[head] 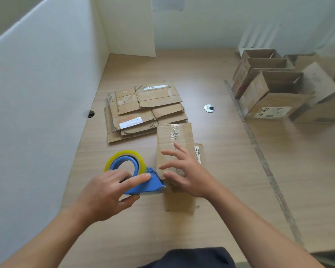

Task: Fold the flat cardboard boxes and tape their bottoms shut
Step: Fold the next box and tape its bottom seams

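A folded cardboard box [174, 136] stands bottom-up in front of me, with clear tape running along its seam. My left hand [108, 192] grips a blue tape dispenser [143, 182] that carries a roll of clear yellowish tape [124, 159]; the dispenser's nose sits against the box's near left edge. My right hand [184, 171] hovers over or rests on the box's top with fingers spread and straight. Behind the dispenser lies a pile of flat cardboard boxes [145, 111].
Several folded open boxes [269, 88] crowd the back right of the wooden table [220, 151]. A round metal grommet [209, 108] sits mid-table. White partition walls [46, 93] close the left and back. A taped strip [259, 151] runs diagonally on the right.
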Available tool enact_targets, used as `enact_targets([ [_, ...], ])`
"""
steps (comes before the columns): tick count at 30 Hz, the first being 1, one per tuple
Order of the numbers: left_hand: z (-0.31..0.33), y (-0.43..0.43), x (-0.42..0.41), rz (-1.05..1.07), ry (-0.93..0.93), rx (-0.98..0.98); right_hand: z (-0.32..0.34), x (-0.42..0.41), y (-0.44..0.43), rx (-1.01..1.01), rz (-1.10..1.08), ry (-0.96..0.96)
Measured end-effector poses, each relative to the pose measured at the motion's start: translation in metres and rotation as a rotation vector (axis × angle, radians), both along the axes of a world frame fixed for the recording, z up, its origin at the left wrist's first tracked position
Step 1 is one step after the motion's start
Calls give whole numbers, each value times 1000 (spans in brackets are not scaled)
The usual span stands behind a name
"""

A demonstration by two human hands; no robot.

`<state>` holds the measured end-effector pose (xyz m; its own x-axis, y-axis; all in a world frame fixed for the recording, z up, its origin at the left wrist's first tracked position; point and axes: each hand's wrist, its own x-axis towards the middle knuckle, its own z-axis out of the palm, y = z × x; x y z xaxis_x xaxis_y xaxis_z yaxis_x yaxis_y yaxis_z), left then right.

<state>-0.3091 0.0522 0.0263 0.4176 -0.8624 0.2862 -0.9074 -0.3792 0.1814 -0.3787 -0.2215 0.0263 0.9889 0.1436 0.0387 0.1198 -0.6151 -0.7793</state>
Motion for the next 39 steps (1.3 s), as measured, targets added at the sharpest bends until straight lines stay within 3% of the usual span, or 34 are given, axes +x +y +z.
enact_targets([
  [6, 3, 0, 3, 5, 28, -5, 4, -17, -14, 204, -101, 91],
  [13, 9, -3, 1, -46, 85, -6, 2, -15, -6, 151, -53, 89],
  [19, 17, -6, 2, -53, 100, -3, -3, -8, -1, 140, -145, 4],
  [28, 40, -19, 21, 33, 523, 253, 2, -23, -16, 156, -268, 71],
  [35, 67, -5, 56, 183, 812, 379, 2, -55, -71, 445, -617, 222],
  [39, 74, -23, 62, 188, 909, 460, -3, -51, -66, 447, -674, 298],
])
